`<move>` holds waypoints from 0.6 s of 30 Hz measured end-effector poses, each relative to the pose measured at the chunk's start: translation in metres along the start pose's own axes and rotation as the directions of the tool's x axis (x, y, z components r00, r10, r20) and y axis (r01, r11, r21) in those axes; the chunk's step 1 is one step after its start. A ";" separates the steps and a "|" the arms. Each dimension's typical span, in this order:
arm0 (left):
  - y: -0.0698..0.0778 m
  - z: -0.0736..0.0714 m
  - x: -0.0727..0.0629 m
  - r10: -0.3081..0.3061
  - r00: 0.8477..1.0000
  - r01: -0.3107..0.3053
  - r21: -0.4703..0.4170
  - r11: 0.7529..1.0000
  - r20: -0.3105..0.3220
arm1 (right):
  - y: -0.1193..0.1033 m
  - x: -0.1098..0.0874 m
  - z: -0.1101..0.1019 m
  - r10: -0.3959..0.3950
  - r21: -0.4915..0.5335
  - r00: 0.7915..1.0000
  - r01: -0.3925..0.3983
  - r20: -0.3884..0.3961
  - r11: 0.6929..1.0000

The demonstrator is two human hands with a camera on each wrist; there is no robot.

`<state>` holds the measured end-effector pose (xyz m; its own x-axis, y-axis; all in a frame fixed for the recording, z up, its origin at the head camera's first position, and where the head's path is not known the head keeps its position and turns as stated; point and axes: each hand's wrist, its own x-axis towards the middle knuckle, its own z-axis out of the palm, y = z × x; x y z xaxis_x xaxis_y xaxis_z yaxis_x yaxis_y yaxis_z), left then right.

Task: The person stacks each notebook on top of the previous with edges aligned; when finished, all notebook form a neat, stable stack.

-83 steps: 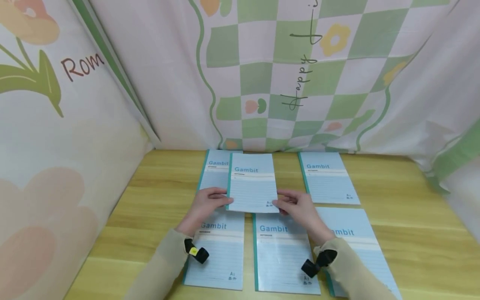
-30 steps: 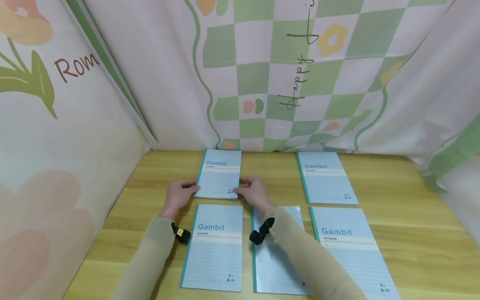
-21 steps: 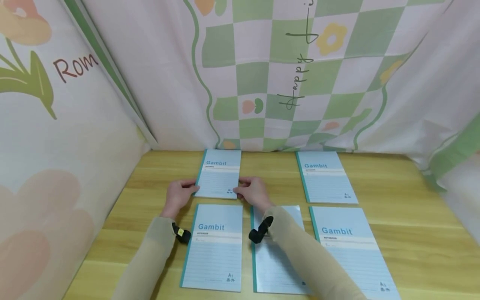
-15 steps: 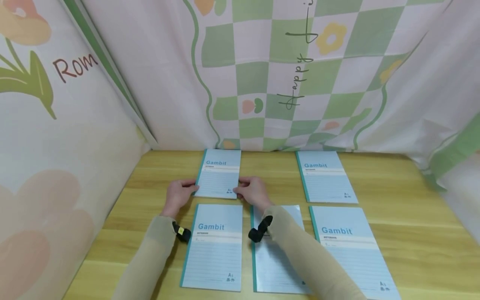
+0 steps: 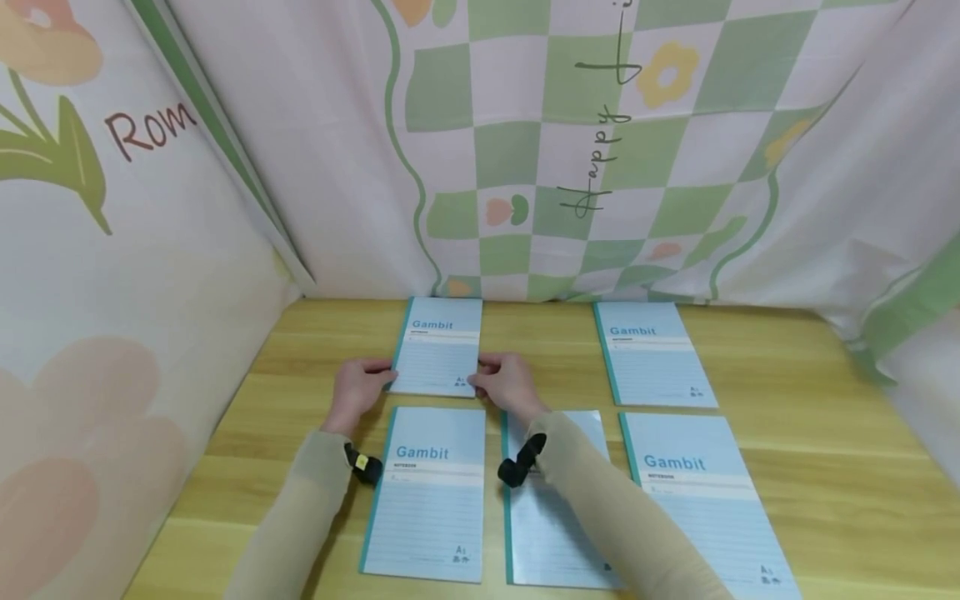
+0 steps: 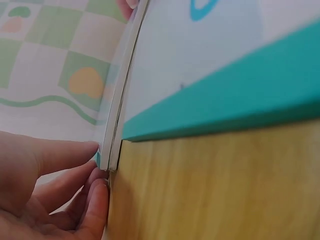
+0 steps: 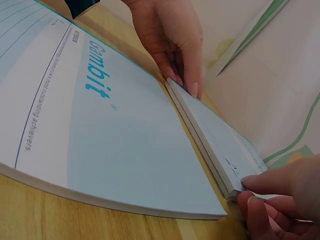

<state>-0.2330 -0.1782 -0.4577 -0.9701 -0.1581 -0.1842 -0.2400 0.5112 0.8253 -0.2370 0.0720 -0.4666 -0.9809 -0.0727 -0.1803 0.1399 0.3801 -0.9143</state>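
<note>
Paired notebooks (image 5: 437, 354), stacked flat at the far left of the worktop (image 5: 847, 433) (edges nearly flush). Left hand (image 5: 360, 390): thumb and curled fingers pinching the near left corner. Right hand (image 5: 512, 385): likewise, near right corner. Other notebooks (image 5: 423, 517), four: covers up.

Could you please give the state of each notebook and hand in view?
Far-left notebooks: closed, stacked pair
Far-right notebook: closed, flat
Near-left notebook: closed, flat
Near-middle notebook: closed, flat, partly hidden by right sleeve
Near-right notebook: closed, flat
Left hand: gripping the pair's left edge
Right hand: gripping the pair's right edge
</note>
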 end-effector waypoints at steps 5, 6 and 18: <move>0.001 -0.004 -0.003 -0.004 1.000 0.004 -0.018 1.000 0.016 | -0.001 -0.002 -0.001 -0.007 -0.013 1.000 0.007 0.002 1.000; 0.001 -0.006 -0.004 -0.003 1.000 0.003 -0.030 1.000 0.015 | -0.002 -0.003 -0.002 -0.006 -0.014 1.000 0.006 0.004 1.000; -0.006 -0.022 -0.020 0.035 0.999 -0.032 -0.065 0.997 0.038 | -0.006 -0.026 -0.012 -0.069 -0.038 0.997 0.070 0.016 0.997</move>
<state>-0.2116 -0.1967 -0.4469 -0.9785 -0.1079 -0.1757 -0.2059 0.4597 0.8639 -0.2139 0.0828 -0.4518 -0.9860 -0.1134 -0.1225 0.0661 0.4088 -0.9102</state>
